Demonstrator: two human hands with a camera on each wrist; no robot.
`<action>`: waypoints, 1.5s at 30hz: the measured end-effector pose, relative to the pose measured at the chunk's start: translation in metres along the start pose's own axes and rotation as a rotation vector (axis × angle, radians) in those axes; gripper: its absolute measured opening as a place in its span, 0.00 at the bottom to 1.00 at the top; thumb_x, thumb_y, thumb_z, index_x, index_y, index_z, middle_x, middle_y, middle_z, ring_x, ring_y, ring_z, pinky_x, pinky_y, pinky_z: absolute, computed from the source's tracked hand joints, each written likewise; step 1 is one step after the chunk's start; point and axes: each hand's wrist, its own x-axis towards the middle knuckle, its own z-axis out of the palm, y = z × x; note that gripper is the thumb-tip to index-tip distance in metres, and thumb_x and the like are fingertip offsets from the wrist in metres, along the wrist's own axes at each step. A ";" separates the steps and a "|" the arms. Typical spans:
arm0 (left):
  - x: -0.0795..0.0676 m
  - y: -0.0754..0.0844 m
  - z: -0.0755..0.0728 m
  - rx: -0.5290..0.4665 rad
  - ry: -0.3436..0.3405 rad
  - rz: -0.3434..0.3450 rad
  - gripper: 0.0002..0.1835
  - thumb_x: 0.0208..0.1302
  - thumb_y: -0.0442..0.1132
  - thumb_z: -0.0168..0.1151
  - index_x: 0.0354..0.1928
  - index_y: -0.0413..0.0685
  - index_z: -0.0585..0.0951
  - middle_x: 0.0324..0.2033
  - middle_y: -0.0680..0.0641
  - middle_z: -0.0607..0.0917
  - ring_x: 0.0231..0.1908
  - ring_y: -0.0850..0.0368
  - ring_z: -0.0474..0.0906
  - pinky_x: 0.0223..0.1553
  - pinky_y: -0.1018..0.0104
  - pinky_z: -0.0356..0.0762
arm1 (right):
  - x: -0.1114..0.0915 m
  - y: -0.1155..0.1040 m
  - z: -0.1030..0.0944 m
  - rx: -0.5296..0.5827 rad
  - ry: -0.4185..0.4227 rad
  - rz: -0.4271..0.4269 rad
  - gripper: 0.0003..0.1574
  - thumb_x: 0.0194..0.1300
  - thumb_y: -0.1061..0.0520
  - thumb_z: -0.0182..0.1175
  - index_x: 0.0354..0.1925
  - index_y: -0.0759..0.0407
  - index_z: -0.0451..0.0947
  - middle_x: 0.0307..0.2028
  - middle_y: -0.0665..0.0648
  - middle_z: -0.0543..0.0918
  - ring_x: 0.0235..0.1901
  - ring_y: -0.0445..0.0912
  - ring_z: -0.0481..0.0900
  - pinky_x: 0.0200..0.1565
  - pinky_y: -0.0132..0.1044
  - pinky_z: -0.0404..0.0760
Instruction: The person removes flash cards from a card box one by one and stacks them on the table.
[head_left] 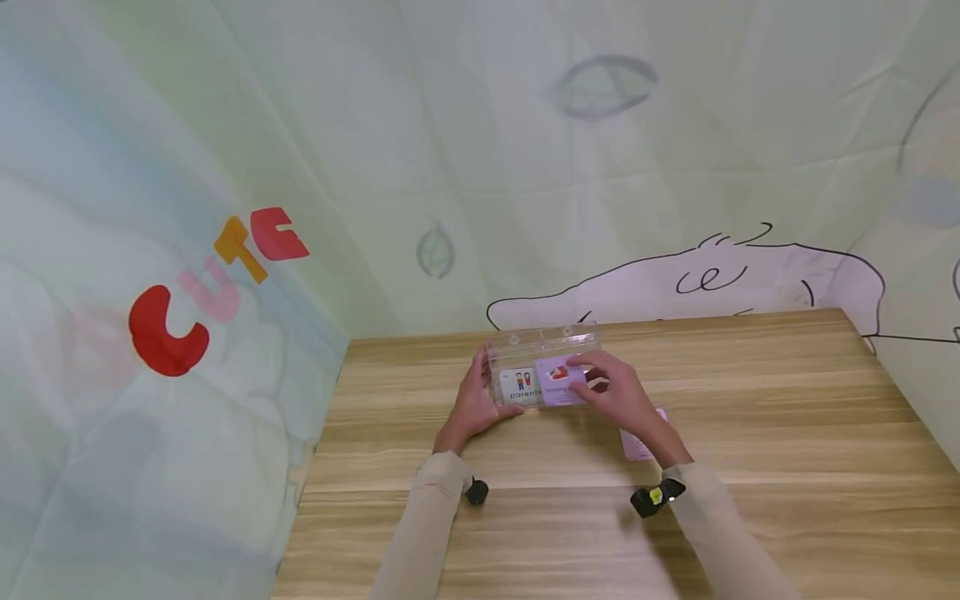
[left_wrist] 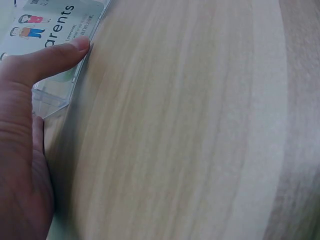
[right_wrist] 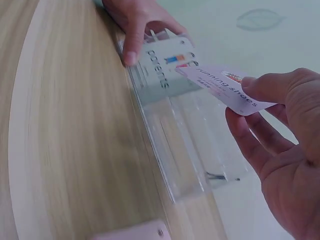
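A clear plastic box (head_left: 545, 340) lies near the table's back edge. My left hand (head_left: 474, 405) grips its left end, the thumb along the near side. Inside that end sits a pale green "parents" card (right_wrist: 159, 70) with two small figures on it. Between thumb and fingers my right hand (head_left: 617, 392) pinches a light purple "running shoes" card (right_wrist: 215, 82). The right wrist view has this card tilted above the box, its far corner close to the "parents" card. In that view, the half of the box nearer my right hand shows through as bare clear plastic.
Another pink card (head_left: 636, 447) lies on the wooden table (head_left: 540, 525), partly behind my right wrist in the head view. A printed cloth (head_left: 465, 150) hangs behind the table and along its left side.
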 end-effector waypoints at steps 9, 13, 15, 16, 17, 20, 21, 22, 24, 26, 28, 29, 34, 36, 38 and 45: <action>0.001 -0.001 0.000 -0.002 0.001 -0.001 0.75 0.39 0.42 0.91 0.83 0.48 0.45 0.75 0.38 0.65 0.74 0.47 0.63 0.74 0.60 0.63 | -0.019 0.003 -0.031 -0.075 0.028 -0.006 0.26 0.64 0.69 0.71 0.60 0.63 0.81 0.54 0.63 0.83 0.41 0.53 0.85 0.42 0.37 0.89; 0.001 -0.001 0.000 0.003 0.001 0.002 0.75 0.39 0.42 0.90 0.83 0.47 0.46 0.75 0.37 0.65 0.74 0.46 0.63 0.74 0.60 0.63 | -0.030 0.005 -0.043 -0.123 0.024 0.040 0.28 0.65 0.67 0.71 0.62 0.60 0.80 0.56 0.62 0.82 0.42 0.53 0.85 0.43 0.39 0.89; 0.001 -0.001 0.000 0.005 0.000 0.000 0.75 0.39 0.42 0.90 0.83 0.48 0.45 0.75 0.37 0.65 0.74 0.47 0.63 0.74 0.60 0.63 | -0.036 0.008 -0.048 -0.142 0.022 0.055 0.28 0.65 0.67 0.71 0.63 0.59 0.79 0.56 0.62 0.82 0.42 0.53 0.85 0.43 0.40 0.89; 0.001 0.000 0.001 0.005 -0.001 0.000 0.75 0.39 0.42 0.90 0.83 0.48 0.45 0.75 0.37 0.65 0.74 0.47 0.63 0.74 0.60 0.63 | -0.039 0.009 -0.051 -0.154 0.025 0.061 0.28 0.65 0.66 0.71 0.63 0.59 0.79 0.56 0.62 0.82 0.41 0.52 0.85 0.43 0.41 0.89; 0.001 0.000 0.001 0.004 -0.002 -0.001 0.75 0.39 0.42 0.90 0.83 0.48 0.45 0.75 0.37 0.65 0.74 0.46 0.63 0.74 0.60 0.63 | -0.043 0.011 -0.053 -0.161 0.026 0.061 0.28 0.65 0.67 0.71 0.63 0.59 0.79 0.55 0.62 0.82 0.41 0.53 0.85 0.43 0.41 0.90; 0.001 0.000 0.001 0.006 -0.004 -0.002 0.75 0.39 0.43 0.90 0.83 0.48 0.45 0.75 0.37 0.64 0.74 0.46 0.62 0.74 0.60 0.63 | -0.052 0.015 -0.060 -0.182 0.034 0.062 0.29 0.64 0.67 0.72 0.62 0.60 0.79 0.54 0.63 0.83 0.40 0.52 0.85 0.41 0.40 0.90; 0.001 0.000 0.001 0.006 -0.004 -0.001 0.75 0.39 0.43 0.90 0.83 0.48 0.45 0.75 0.37 0.64 0.74 0.46 0.62 0.74 0.60 0.63 | -0.056 0.016 -0.062 -0.188 0.038 0.060 0.29 0.63 0.68 0.72 0.62 0.60 0.79 0.53 0.63 0.83 0.39 0.52 0.85 0.41 0.39 0.89; 0.001 0.000 0.001 0.005 -0.005 0.001 0.75 0.40 0.42 0.90 0.83 0.48 0.45 0.75 0.37 0.64 0.74 0.46 0.62 0.74 0.60 0.63 | -0.059 0.018 -0.064 -0.194 0.043 0.059 0.29 0.63 0.68 0.72 0.62 0.60 0.79 0.53 0.64 0.83 0.39 0.52 0.84 0.40 0.38 0.89; 0.001 0.000 0.001 0.009 -0.002 0.003 0.75 0.40 0.42 0.90 0.83 0.48 0.45 0.75 0.37 0.64 0.74 0.46 0.62 0.74 0.60 0.62 | -0.064 0.020 -0.068 -0.193 0.053 0.047 0.30 0.62 0.69 0.72 0.61 0.62 0.79 0.53 0.64 0.83 0.38 0.51 0.85 0.39 0.36 0.89; 0.001 0.000 0.000 0.014 -0.001 -0.001 0.74 0.40 0.42 0.90 0.83 0.49 0.45 0.75 0.37 0.64 0.74 0.46 0.62 0.74 0.60 0.62 | -0.069 0.023 -0.071 -0.184 0.061 0.040 0.30 0.61 0.70 0.72 0.61 0.63 0.79 0.54 0.65 0.83 0.37 0.51 0.85 0.39 0.34 0.88; 0.001 0.000 0.000 0.014 0.000 -0.006 0.75 0.40 0.42 0.90 0.83 0.49 0.45 0.75 0.37 0.64 0.74 0.46 0.62 0.74 0.60 0.62 | -0.073 0.026 -0.072 -0.163 0.063 0.037 0.30 0.60 0.71 0.72 0.61 0.64 0.79 0.54 0.66 0.83 0.37 0.51 0.85 0.38 0.32 0.88; 0.001 0.000 0.000 0.016 0.000 -0.010 0.75 0.40 0.42 0.90 0.83 0.49 0.45 0.76 0.37 0.63 0.75 0.46 0.62 0.74 0.60 0.62 | -0.076 0.027 -0.073 -0.152 0.062 0.042 0.30 0.60 0.71 0.72 0.61 0.65 0.79 0.54 0.67 0.83 0.37 0.51 0.85 0.38 0.32 0.88; -0.001 0.000 -0.002 0.007 0.003 -0.007 0.74 0.40 0.42 0.90 0.83 0.50 0.45 0.75 0.37 0.64 0.74 0.46 0.62 0.74 0.60 0.62 | -0.088 0.030 -0.069 -0.101 0.062 0.088 0.31 0.60 0.71 0.73 0.61 0.66 0.79 0.54 0.69 0.82 0.38 0.52 0.86 0.39 0.30 0.87; -0.002 -0.001 -0.003 0.003 0.010 0.004 0.74 0.40 0.42 0.90 0.83 0.50 0.46 0.75 0.37 0.65 0.74 0.46 0.63 0.74 0.59 0.63 | -0.091 0.032 -0.066 -0.078 0.063 0.097 0.31 0.60 0.71 0.73 0.61 0.67 0.79 0.54 0.70 0.82 0.39 0.52 0.86 0.39 0.30 0.87; -0.002 -0.002 -0.003 -0.002 0.016 0.012 0.74 0.39 0.42 0.90 0.83 0.50 0.47 0.74 0.37 0.66 0.73 0.45 0.64 0.74 0.57 0.64 | -0.093 0.033 -0.065 -0.061 0.058 0.113 0.31 0.60 0.72 0.73 0.61 0.68 0.78 0.55 0.71 0.81 0.39 0.53 0.87 0.39 0.30 0.87; -0.002 -0.001 -0.003 -0.005 0.010 -0.011 0.75 0.39 0.43 0.90 0.83 0.50 0.46 0.74 0.37 0.65 0.73 0.46 0.64 0.74 0.59 0.64 | -0.099 0.038 -0.065 -0.085 0.055 0.194 0.31 0.62 0.70 0.72 0.62 0.68 0.77 0.56 0.71 0.81 0.43 0.56 0.86 0.44 0.30 0.86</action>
